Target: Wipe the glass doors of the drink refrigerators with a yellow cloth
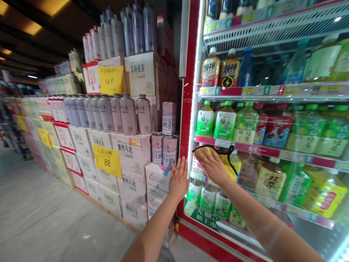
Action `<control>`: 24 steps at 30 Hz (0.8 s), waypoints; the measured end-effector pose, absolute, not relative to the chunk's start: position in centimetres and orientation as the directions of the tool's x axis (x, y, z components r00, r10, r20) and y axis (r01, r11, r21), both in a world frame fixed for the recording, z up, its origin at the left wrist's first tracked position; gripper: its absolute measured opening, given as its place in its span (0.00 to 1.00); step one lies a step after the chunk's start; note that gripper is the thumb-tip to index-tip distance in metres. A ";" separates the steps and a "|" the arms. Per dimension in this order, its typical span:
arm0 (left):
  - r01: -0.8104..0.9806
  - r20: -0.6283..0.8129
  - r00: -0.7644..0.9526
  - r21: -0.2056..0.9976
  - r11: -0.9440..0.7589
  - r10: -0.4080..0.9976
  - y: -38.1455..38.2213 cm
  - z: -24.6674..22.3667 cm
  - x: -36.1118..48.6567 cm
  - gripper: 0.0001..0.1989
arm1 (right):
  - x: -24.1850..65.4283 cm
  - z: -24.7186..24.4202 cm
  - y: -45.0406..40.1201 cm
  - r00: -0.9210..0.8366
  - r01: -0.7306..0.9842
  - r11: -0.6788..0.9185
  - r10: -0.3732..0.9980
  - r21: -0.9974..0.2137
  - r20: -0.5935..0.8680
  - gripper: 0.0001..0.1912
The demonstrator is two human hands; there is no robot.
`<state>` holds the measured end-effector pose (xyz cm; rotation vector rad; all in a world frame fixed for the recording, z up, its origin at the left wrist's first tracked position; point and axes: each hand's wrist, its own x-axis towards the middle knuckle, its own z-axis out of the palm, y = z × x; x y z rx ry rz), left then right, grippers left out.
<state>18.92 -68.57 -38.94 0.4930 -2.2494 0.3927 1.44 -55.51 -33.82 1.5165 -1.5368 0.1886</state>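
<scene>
My right hand presses a yellow cleaning cloth with black edging against the glass door of a lit drinks fridge. The cloth is spread under my palm and fingers, and its loose corner sticks out to the right. Farther left, my left hand lies open with the fingers stretched upward, at the red fridge frame. Just beyond its fingertips, pink-and-white cans stand on white cartons. Behind the glass, green tea bottles line the shelf above the cloth.
Stacked drink cartons topped with tall aluminium bottles stand close to the fridge's left side. Yellow price signs hang on them. Grey floor runs along the stacks. Bottles fill several shelves inside the fridge.
</scene>
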 end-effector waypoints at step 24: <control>-0.233 0.813 -0.581 -0.141 0.962 -0.021 -62.5 -36.6 8.7 0.50 | -2.6 -34.6 -45.2 0.067 -0.787 0.455 -0.608 0.417 0.791 0.32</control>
